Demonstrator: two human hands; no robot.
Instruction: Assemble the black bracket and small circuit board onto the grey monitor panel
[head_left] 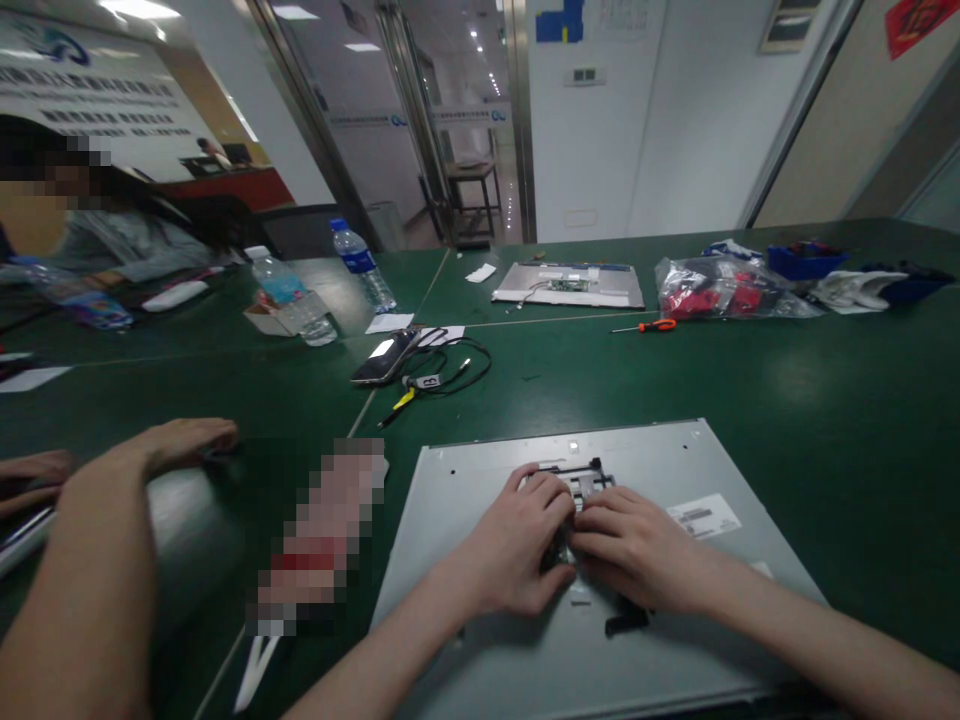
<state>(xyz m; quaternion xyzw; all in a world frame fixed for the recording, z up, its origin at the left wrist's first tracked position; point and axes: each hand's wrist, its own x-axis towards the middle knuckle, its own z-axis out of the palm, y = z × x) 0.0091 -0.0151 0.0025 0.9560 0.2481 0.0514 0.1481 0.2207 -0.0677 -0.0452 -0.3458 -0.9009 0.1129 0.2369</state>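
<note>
A large flat grey metal panel (442, 530), which looks like the back of a display, lies on the green table in front of me. My left hand (525, 545) and my right hand (637, 550) meet over its middle with bent fingers. Both hands close on small parts beside a black slotted frame (596, 470) fixed to the panel. My fingers hide most of what they grip. A white label (705, 515) is stuck right of my right hand, and a short black piece (627, 622) lies below it.
Left of the panel is a blurred-out lanyard card (322, 530), beside another person's arm (97, 550). Beyond are a phone (384, 358), a coiled black cable (469, 375), bottles (364, 265), an orange screwdriver (656, 326), a second panel (517, 285) and plastic bags (720, 290).
</note>
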